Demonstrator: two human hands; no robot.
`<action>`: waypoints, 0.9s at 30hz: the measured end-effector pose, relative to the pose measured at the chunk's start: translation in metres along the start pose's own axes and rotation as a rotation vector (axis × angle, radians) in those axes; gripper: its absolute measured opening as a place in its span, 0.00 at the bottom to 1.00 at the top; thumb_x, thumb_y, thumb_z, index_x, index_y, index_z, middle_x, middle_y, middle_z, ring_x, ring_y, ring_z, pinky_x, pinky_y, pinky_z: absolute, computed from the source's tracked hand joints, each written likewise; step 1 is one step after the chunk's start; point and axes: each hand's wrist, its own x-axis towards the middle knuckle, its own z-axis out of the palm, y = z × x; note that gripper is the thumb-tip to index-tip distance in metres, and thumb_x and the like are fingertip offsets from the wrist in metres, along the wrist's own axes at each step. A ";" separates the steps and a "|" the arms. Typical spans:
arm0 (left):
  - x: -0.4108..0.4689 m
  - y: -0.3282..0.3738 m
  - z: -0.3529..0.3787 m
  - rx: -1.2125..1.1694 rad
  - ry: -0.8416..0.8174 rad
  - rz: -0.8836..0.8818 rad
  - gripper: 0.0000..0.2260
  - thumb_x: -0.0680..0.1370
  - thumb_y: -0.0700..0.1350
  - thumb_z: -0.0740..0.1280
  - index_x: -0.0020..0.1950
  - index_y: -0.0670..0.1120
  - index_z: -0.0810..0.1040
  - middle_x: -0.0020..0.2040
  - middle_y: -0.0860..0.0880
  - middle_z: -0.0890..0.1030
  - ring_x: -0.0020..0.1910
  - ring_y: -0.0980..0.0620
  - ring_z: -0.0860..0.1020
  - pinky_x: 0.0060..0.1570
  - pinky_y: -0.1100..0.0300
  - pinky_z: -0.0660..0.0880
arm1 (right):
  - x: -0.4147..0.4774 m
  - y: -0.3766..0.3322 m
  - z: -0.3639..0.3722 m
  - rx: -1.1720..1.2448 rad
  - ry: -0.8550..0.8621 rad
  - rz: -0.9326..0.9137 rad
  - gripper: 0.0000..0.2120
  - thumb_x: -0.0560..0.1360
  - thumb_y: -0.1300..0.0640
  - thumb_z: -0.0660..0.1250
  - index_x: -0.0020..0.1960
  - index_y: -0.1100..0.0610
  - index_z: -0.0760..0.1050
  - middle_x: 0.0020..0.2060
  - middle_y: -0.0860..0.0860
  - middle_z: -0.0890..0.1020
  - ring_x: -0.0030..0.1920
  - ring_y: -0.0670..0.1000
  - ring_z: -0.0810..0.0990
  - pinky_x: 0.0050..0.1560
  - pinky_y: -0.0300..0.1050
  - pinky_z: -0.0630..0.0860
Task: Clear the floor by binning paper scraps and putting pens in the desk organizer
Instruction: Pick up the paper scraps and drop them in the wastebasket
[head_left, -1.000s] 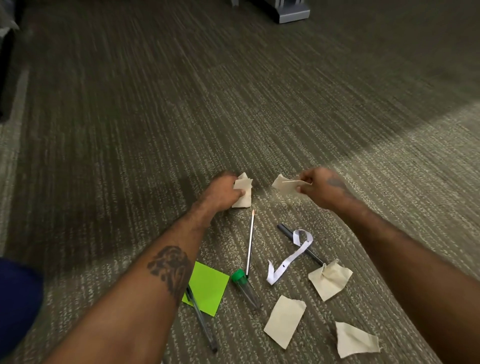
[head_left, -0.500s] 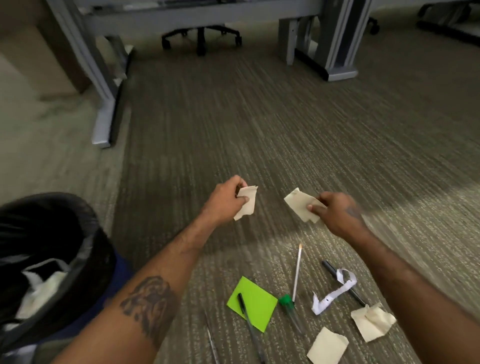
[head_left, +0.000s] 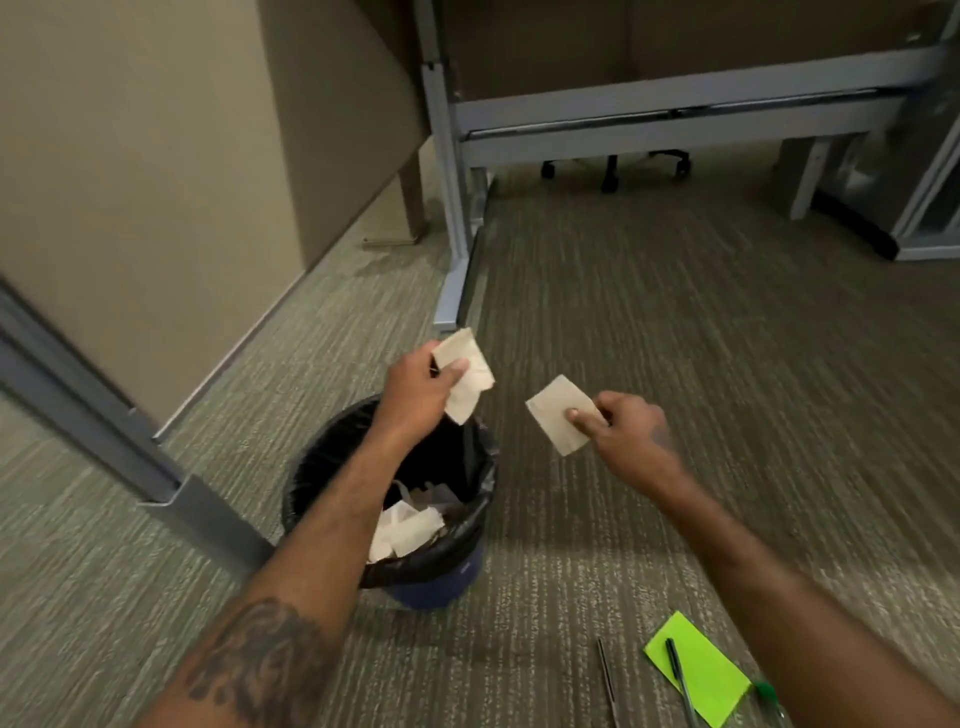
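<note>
Both hands have swung left since half a second ago, and the bin (head_left: 322, 467), then cut off at the left edge, now sits in full view under the left forearm. Its black liner rim shows, with pale scraps (head_left: 405, 530) inside, partly hidden by the arm; its blue base shows only at the front. The left hand (head_left: 418, 395) hovers over the far rim, fingers pinched on a crumpled paper scrap (head_left: 467, 379). The right hand (head_left: 628, 431), slightly blurred, is just right of the bin, thumb and fingers gripping a flat paper scrap (head_left: 556, 410). At bottom right a green sticky note (head_left: 711, 675) lies on the carpet with a dark pen (head_left: 678, 675) across it; a thin second pen (head_left: 605, 675) beside it is cut off by the frame.
</note>
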 end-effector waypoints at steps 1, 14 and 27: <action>-0.003 -0.008 -0.016 0.002 0.042 -0.017 0.06 0.77 0.46 0.69 0.52 0.46 0.80 0.45 0.48 0.83 0.44 0.50 0.81 0.40 0.61 0.72 | -0.002 -0.016 0.010 0.028 -0.005 -0.008 0.18 0.75 0.46 0.67 0.31 0.52 0.70 0.27 0.46 0.74 0.31 0.48 0.74 0.28 0.43 0.63; -0.055 -0.102 -0.091 0.341 0.040 -0.186 0.13 0.76 0.47 0.71 0.59 0.46 0.77 0.48 0.48 0.81 0.43 0.50 0.76 0.42 0.57 0.69 | -0.016 -0.112 0.109 -0.039 -0.150 -0.120 0.16 0.75 0.43 0.59 0.39 0.54 0.73 0.42 0.54 0.81 0.46 0.57 0.79 0.46 0.51 0.76; -0.022 -0.056 -0.040 0.191 -0.097 -0.089 0.16 0.73 0.48 0.74 0.59 0.44 0.81 0.53 0.43 0.84 0.49 0.49 0.80 0.54 0.55 0.75 | -0.032 -0.050 0.077 -0.044 0.088 0.012 0.12 0.72 0.46 0.67 0.47 0.53 0.82 0.47 0.55 0.83 0.52 0.57 0.80 0.53 0.50 0.77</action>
